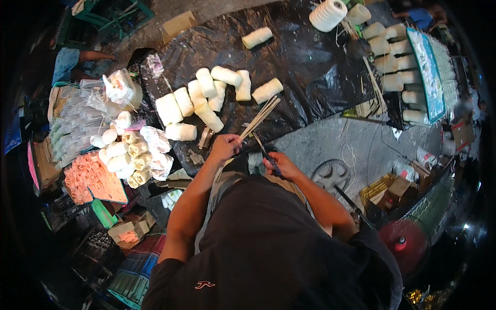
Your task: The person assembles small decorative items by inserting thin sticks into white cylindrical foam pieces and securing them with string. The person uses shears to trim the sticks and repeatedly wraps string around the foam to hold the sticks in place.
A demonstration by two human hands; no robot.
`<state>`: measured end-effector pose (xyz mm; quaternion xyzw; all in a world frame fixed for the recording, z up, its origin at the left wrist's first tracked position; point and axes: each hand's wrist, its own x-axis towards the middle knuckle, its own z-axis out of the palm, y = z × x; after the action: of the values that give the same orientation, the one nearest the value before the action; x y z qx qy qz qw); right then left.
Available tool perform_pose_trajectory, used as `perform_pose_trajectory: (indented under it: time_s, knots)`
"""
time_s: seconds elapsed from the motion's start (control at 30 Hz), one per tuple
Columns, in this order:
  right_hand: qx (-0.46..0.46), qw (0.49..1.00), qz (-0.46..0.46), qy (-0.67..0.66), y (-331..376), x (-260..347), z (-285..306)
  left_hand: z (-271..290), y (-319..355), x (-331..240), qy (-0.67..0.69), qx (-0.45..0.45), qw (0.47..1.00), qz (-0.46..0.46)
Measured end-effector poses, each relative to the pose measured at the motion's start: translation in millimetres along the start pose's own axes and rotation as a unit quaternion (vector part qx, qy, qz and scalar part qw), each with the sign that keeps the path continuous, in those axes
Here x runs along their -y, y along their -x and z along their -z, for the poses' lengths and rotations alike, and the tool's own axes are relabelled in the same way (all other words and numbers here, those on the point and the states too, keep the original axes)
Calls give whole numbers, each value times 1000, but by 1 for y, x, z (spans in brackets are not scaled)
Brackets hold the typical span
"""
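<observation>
My left hand (226, 148) is closed around a bundle of thin, stiff cream strands (261, 117), whose far ends fan out to the upper right over the table's front edge. Whether they are sticks or stiffened wicks I cannot tell. In my right hand (283, 166) is a pair of scissors (266, 153) with dark handles, fingers wrapped round the grips. Its blades point up and left, close beside the strands. Beyond my hands, several thick cream cylindrical rolls (206, 82) lie in a loose cluster on the black plastic sheet (305, 67).
Large cream cones of thread (328, 15) stand at the back right, with a blue-edged tray (427, 75) beyond. Left are bagged white pieces (155, 139) and orange pieces (94, 178). A round metal wheel (330, 174) stands to my right. People's limbs show at the far edges.
</observation>
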<state>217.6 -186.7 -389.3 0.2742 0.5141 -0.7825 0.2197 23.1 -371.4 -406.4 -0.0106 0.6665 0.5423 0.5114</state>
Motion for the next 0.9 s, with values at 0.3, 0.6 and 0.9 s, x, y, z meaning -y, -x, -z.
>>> perform_pose_trajectory:
  time_s: [0.3,0.6,0.9]
  knots:
    - [18,999,-33,-22,-12,-27,4,-1,-10,-23,19,18,996,81]
    - [-38,997,-6,-69,-3,-28,24,-28,-81,-29,-80,-8,996,47]
    - [-87,989,7,116,-13,-20,29,-33,-96,-31,-87,-15,995,40]
